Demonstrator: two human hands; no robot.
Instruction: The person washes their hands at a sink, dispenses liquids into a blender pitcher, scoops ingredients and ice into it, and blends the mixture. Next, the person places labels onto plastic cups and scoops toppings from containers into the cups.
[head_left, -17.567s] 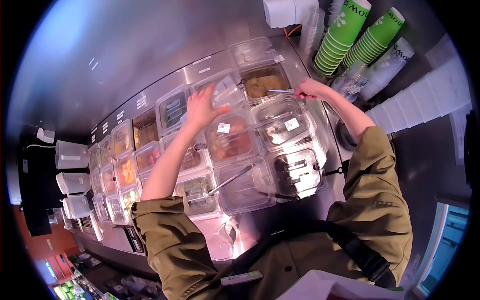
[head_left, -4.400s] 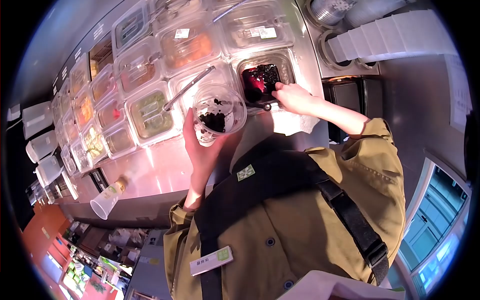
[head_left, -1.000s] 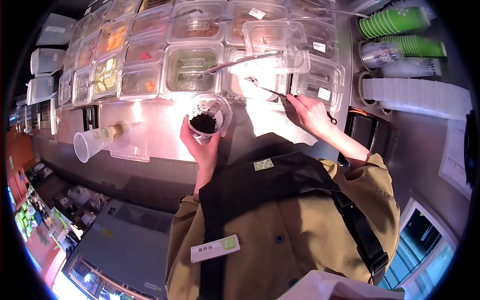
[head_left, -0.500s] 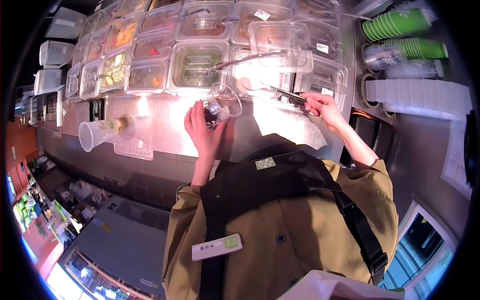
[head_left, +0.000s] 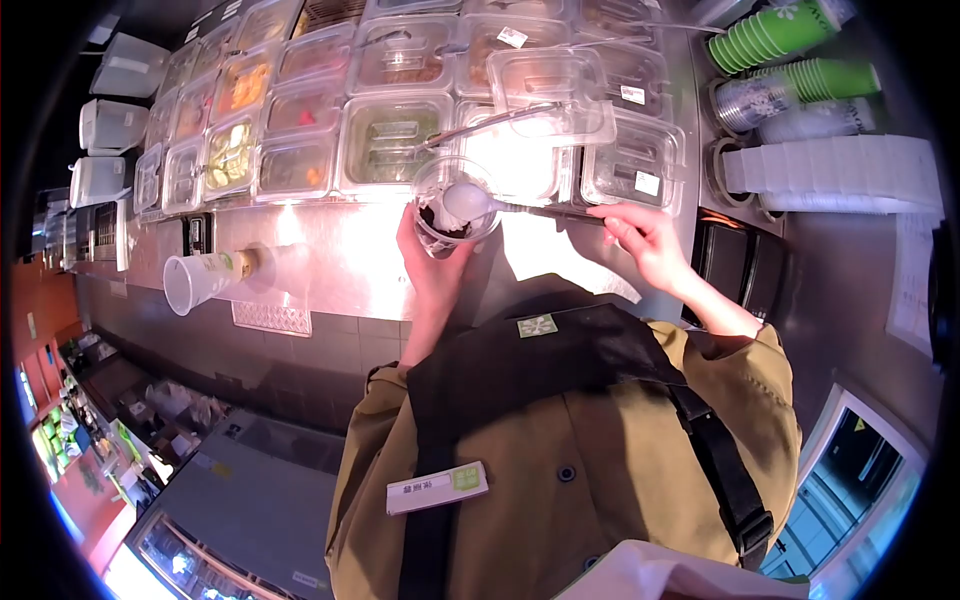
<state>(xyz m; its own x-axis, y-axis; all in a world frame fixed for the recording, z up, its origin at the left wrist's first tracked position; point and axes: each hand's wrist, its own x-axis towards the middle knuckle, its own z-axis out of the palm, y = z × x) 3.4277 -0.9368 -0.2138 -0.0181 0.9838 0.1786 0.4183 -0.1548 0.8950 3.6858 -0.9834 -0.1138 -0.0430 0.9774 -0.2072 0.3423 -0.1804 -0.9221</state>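
Observation:
My left hand is wrapped round a clear plastic cup, its mouth turned up toward me. Dark pieces and some whitish stuff show inside the cup. Over the cup's mouth lies the round, pale bowl of a spoon. Its long dark handle runs right into my right hand, whose fingers pinch the end. Just behind the cup is a brightly lit, uncovered container with white contents. A green-filled tub under a clear lid stands to its left.
Rows of clear lidded tubs fill the back of the steel counter; one holds yellow pieces. A lid rests over tubs behind the cup. A clear cup lies at left. Stacked green cups and white cups are at right.
The spoon has moved left from the white-filled container to over the cup. My left hand has turned the cup mouth-up and shifted it slightly right.

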